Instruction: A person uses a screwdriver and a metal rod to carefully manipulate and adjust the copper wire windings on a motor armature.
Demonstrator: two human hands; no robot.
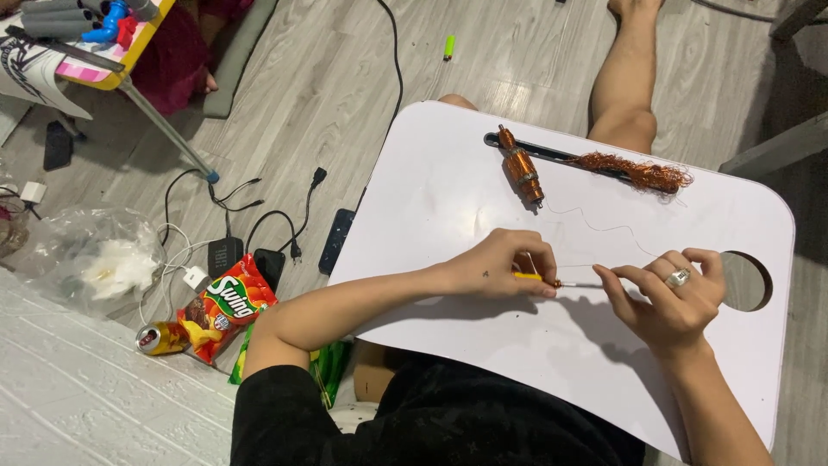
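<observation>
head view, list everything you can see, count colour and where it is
lap table: 1, white, across the person's legs, round hole at its right edge
wound coil: 1, copper, far side of the table
loose wire tangle: 1, copper, right of the coil
dark strip: 1, black, under coil and tangle
fine wire: 1, thin, running from the coil toward the hands
thin stick: 1, yellow and white, between both hands
snack bag: 1, red, floor at left
can: 1, floor beside the bag
chargers and cables: several, black and white, floor
lighter-like item: 1, green, floor at top
plastic bag: 1, clear, far left
left hand: pinching the stick
right hand: ringed, pinching the stick's other end
</observation>
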